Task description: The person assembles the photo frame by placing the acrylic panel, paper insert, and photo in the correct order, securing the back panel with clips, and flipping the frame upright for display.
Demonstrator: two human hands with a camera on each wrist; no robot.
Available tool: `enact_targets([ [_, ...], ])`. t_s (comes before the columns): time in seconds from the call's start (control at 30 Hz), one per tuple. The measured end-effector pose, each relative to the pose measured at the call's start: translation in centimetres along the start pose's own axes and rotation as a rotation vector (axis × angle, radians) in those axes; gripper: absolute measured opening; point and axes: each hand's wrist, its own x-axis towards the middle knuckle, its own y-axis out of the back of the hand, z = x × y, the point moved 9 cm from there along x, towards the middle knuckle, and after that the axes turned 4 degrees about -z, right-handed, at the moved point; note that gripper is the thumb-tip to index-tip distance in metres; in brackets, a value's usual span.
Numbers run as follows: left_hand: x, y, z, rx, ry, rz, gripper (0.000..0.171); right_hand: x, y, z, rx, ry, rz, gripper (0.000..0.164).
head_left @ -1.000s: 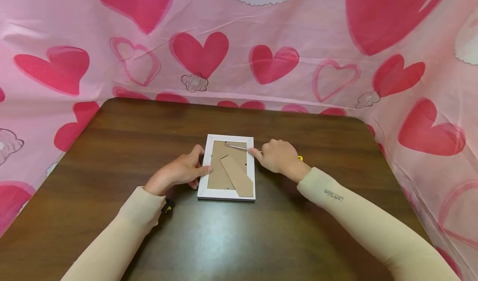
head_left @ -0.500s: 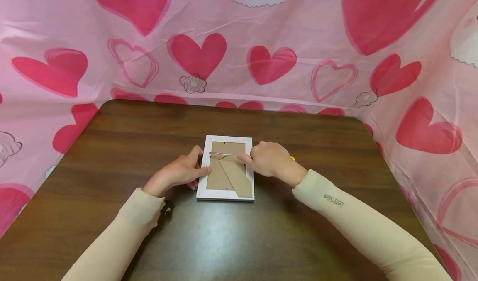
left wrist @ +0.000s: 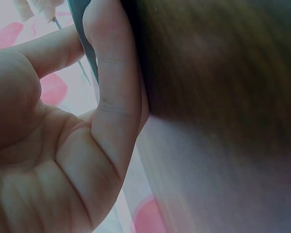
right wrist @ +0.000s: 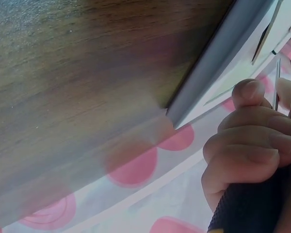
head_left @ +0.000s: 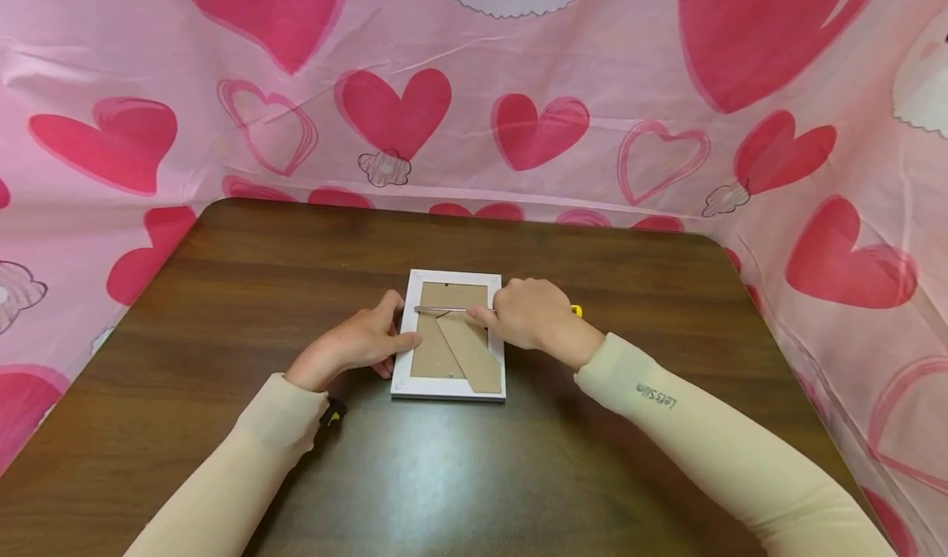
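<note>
A white picture frame (head_left: 448, 388) lies back side up on the table, its brown backing board (head_left: 433, 351) and slanted stand leg (head_left: 470, 351) showing. My left hand (head_left: 359, 335) grips its left edge, thumb on the border and fingers against the side; in the left wrist view a finger (left wrist: 114, 82) lies along that edge. My right hand (head_left: 533, 314) holds a screwdriver with a thin metal shaft (head_left: 442, 309) and a yellow end (head_left: 577, 311). The shaft reaches across the board, its tip at the left inner border. In the right wrist view, curled fingers wrap the black handle (right wrist: 247, 208).
The dark wooden table (head_left: 444, 491) extends around the frame. A pink cloth with hearts (head_left: 541, 129) hangs behind the table and at both sides. A small black and yellow device (head_left: 333, 413) sits at the left wrist.
The right hand has moved the screwdriver tip from the upper part of the board down and left to the left inner border. The left hand and picture frame stay in place.
</note>
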Motion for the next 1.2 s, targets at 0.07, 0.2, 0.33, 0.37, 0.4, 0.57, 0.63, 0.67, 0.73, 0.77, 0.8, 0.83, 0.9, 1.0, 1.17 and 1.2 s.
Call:
enact_targets([
  [0.07,-0.01,0.0,0.0,0.003,-0.001,-0.003,0.047,0.0,0.07,-0.03,-0.007,0.001,-0.002,0.064],
  [0.2,-0.02,-0.04,0.05,0.0,-0.002,-0.006,0.047,-0.01,0.08,-0.04,-0.019,-0.002,-0.009,0.065],
  [0.33,-0.05,-0.07,0.18,-0.009,-0.013,-0.006,0.046,-0.01,0.07,-0.03,-0.039,-0.005,-0.011,0.065],
  [0.37,-0.06,-0.08,0.19,-0.011,-0.014,-0.005,0.046,0.0,0.1,-0.03,-0.046,-0.005,-0.009,0.064],
  [0.4,-0.05,-0.09,0.2,-0.011,-0.016,-0.005,0.046,0.0,0.13,-0.05,-0.052,-0.004,-0.009,0.064],
  [0.57,-0.02,-0.04,0.2,-0.009,-0.017,0.003,0.045,0.0,0.48,-0.31,-0.078,0.011,-0.001,0.063],
  [0.63,-0.02,-0.03,0.18,-0.009,-0.017,0.005,0.045,0.0,0.63,-0.39,-0.086,0.013,0.004,0.063],
  [0.67,-0.01,-0.03,0.18,-0.009,-0.017,0.005,0.044,0.0,0.67,-0.41,-0.089,0.013,0.007,0.062],
  [0.73,-0.02,-0.05,0.17,-0.01,-0.015,0.004,0.045,0.01,0.7,-0.45,-0.098,0.014,0.011,0.061],
  [0.77,-0.02,-0.05,0.15,-0.01,-0.013,0.004,0.045,0.02,0.69,-0.47,-0.102,0.014,0.012,0.061],
  [0.8,-0.01,-0.05,0.14,-0.01,-0.011,0.003,0.045,0.03,0.66,-0.49,-0.104,0.015,0.011,0.061],
  [0.83,0.0,-0.04,0.14,-0.009,-0.01,0.003,0.045,0.04,0.65,-0.52,-0.107,0.017,0.012,0.061],
  [0.9,0.01,-0.04,0.13,-0.008,-0.008,0.0,0.046,0.04,0.62,-0.56,-0.11,0.019,0.013,0.061],
  [1.0,0.02,-0.03,0.14,-0.007,-0.007,-0.001,0.046,0.0,0.66,-0.6,-0.109,0.018,0.016,0.061],
  [1.17,-0.01,-0.07,0.16,-0.011,-0.011,-0.003,0.046,-0.07,0.66,-0.63,-0.092,0.012,0.003,0.061],
  [1.2,-0.01,-0.09,0.16,-0.012,-0.013,-0.004,0.046,-0.08,0.64,-0.63,-0.09,0.01,-0.002,0.061],
])
